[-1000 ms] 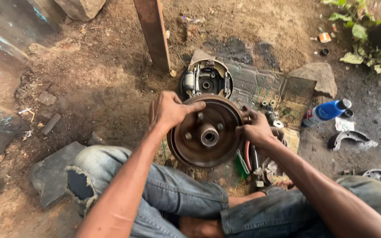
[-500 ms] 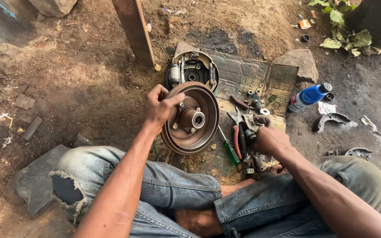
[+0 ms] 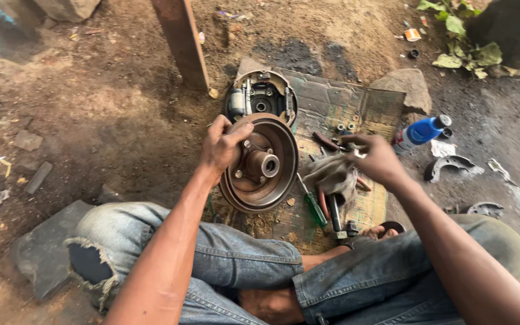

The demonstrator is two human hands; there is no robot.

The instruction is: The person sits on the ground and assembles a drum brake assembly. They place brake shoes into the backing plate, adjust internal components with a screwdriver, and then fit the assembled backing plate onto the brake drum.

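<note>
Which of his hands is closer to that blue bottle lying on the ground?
The right hand. It holds a grey rag just left of the blue bottle, not touching it. The left hand grips the rusty brake drum, farther away on the rag's other side.

The rusty brake drum is held on edge by the left hand, fingers curled over its upper left rim, open face and hub turned toward the right. Just beyond that grip a brake backing plate with shoes is seen lying on the dirt. A grey rag is pinched and lifted by the right hand, hanging below the fingers. Under the rag, a green-handled screwdriver and a dark tool lie on a mat. Right of the right-hand grip, well apart, a blue bottle is noted.
</note>
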